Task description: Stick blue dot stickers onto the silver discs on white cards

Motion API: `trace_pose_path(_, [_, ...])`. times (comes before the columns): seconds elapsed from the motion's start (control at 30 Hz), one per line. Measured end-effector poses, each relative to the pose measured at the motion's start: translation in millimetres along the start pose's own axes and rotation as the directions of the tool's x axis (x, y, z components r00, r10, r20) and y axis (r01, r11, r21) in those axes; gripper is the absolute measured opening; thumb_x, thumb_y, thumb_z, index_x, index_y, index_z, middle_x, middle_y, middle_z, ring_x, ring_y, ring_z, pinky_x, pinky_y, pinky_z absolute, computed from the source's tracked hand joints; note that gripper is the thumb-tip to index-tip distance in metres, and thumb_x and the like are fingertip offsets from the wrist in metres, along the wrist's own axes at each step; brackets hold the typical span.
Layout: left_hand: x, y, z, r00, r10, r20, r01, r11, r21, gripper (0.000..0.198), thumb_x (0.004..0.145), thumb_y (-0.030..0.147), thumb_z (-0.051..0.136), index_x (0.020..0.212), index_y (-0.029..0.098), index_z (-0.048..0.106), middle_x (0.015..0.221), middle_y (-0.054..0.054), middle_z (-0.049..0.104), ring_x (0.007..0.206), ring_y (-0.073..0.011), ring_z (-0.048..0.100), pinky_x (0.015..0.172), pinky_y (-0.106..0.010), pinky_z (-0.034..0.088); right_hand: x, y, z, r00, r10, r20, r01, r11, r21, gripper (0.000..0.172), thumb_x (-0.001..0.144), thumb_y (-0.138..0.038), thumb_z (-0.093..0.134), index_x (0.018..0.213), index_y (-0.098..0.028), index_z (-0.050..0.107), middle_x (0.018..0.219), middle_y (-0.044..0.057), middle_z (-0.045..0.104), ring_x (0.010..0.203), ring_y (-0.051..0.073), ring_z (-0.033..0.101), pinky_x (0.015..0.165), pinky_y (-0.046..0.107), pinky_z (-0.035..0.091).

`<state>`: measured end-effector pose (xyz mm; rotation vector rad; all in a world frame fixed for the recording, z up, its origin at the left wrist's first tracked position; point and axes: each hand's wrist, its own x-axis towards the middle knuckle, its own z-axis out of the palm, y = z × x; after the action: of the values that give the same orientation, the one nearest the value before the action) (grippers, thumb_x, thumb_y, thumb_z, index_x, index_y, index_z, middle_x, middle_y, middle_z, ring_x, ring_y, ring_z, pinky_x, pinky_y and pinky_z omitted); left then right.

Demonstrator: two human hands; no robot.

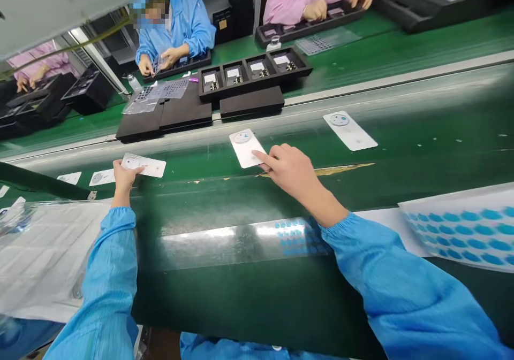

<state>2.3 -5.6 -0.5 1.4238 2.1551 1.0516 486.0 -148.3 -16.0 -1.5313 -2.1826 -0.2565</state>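
My left hand [126, 177] grips a white rounded card [151, 167] at its left part, thumb on top; a round grey-white disc shows on the card. To the right, my right hand [291, 170] pinches the lower right corner of another white card [246, 148]. That card bears a round mark with a small blue spot and sits over the green belt. A third white card [355, 134] with a similar disc and blue spot lies farther right on the belt. Whether the held cards touch the belt, I cannot tell.
Nearer me lie a clear sheet with blue dots [297, 237] and a white sheet of blue stickers [466, 231]. More cards [102, 177] lie left, beside a plastic-covered stack [48, 247]. Across stand a black compartment tray [252, 76] and black boxes [184, 108]. Co-workers [176, 33] handle trays there.
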Motion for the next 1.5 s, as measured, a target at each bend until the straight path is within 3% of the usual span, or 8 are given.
trace_pose_path(0.13, [-22, 16, -8.0, 0.997, 0.071, 0.011, -0.067, 0.975, -0.213, 0.077, 0.06, 0.027, 0.091, 0.121, 0.018, 0.045, 0.12, -0.009, 0.062, 0.104, -0.0237, 0.067, 0.072, -0.029, 0.061, -23, -11, -1, 0.987, 0.106, 0.121, -0.137, 0.947, 0.291, 0.033, 0.101, -0.029, 0.054, 0.124, -0.012, 0.068, 0.095, 0.014, 0.062, 0.088, 0.028, 0.055, 0.076, 0.041, 0.048])
trace_pose_path(0.23, [-75, 40, -8.3, 0.94, 0.227, 0.253, -0.11, 0.907, -0.406, 0.088, 0.053, 0.025, 0.096, 0.128, 0.019, 0.051, 0.118, -0.008, 0.066, 0.106, -0.0245, 0.068, 0.078, -0.029, 0.062, -55, -21, -23, 0.971, 0.223, 0.087, -0.238, 0.856, 0.459, 0.03, 0.106, -0.035, 0.046, 0.107, -0.02, 0.073, 0.094, 0.01, 0.06, 0.092, 0.027, 0.055, 0.083, 0.043, 0.05])
trace_pose_path(0.4, [-213, 76, 19.5, 0.419, 0.443, 0.793, -0.078, 0.888, -0.454, 0.074, 0.08, 0.033, 0.085, 0.146, 0.026, 0.052, 0.137, -0.011, 0.062, 0.105, -0.0247, 0.07, 0.084, -0.036, 0.063, -100, -32, -42, 0.89, 0.388, 0.242, -0.448, 0.636, 0.629, 0.032, 0.104, -0.048, 0.054, 0.104, -0.024, 0.075, 0.091, 0.007, 0.067, 0.088, 0.025, 0.063, 0.076, 0.039, 0.052])
trace_pose_path(0.47, [-255, 77, 36.8, 0.274, 0.455, 0.847, -0.203, 0.888, -0.412, 0.069, 0.087, 0.03, 0.079, 0.15, 0.029, 0.049, 0.135, -0.009, 0.063, 0.095, -0.0209, 0.07, 0.077, -0.032, 0.061, -114, -33, -34, 0.807, 0.45, 0.383, -0.574, 0.439, 0.691, 0.035, 0.102, -0.053, 0.056, 0.103, -0.022, 0.072, 0.087, 0.006, 0.071, 0.077, 0.021, 0.066, 0.069, 0.035, 0.054])
trace_pose_path(0.53, [-282, 71, 53.0, 0.199, 0.466, 0.862, -0.353, 0.855, -0.38, 0.076, 0.088, 0.023, 0.079, 0.154, 0.032, 0.043, 0.132, -0.008, 0.064, 0.091, -0.0194, 0.067, 0.075, -0.031, 0.059, -124, -32, -22, 0.743, 0.465, 0.482, -0.643, 0.296, 0.706, 0.038, 0.099, -0.057, 0.059, 0.1, -0.021, 0.07, 0.076, 0.004, 0.07, 0.067, 0.019, 0.065, 0.065, 0.033, 0.054])
trace_pose_path(0.77, [-307, 47, 72.9, 0.201, 0.583, 0.787, -0.75, 0.608, -0.259, 0.074, 0.086, 0.033, 0.083, 0.148, 0.021, 0.045, 0.139, -0.017, 0.053, 0.122, -0.0358, 0.048, 0.097, -0.055, 0.049, -132, -31, -11, 0.71, 0.451, 0.541, -0.688, 0.282, 0.669, 0.041, 0.097, -0.06, 0.06, 0.096, -0.02, 0.069, 0.07, 0.004, 0.07, 0.061, 0.018, 0.064, 0.061, 0.031, 0.055])
trace_pose_path(1.3, [-306, 47, 73.9, 0.179, 0.59, 0.787, -0.757, 0.594, -0.272, 0.068, 0.091, 0.039, 0.078, 0.148, 0.022, 0.044, 0.139, -0.016, 0.052, 0.122, -0.0339, 0.047, 0.098, -0.051, 0.045, -123, -50, -30, 0.695, 0.511, 0.505, -0.649, 0.144, 0.747, 0.034, 0.094, -0.053, 0.069, 0.087, -0.02, 0.073, 0.066, 0.004, 0.072, 0.052, 0.015, 0.061, 0.054, 0.029, 0.054])
trace_pose_path(1.5, [-306, 45, 75.6, 0.178, 0.591, 0.787, -0.759, 0.591, -0.273, 0.073, 0.09, 0.043, 0.078, 0.15, 0.023, 0.042, 0.14, -0.015, 0.052, 0.123, -0.0343, 0.047, 0.099, -0.052, 0.044, -109, -83, -23, 0.614, 0.408, 0.676, -0.743, 0.01, 0.669, 0.04, 0.09, -0.058, 0.072, 0.084, -0.018, 0.072, 0.066, 0.006, 0.074, 0.049, 0.017, 0.064, 0.05, 0.031, 0.056])
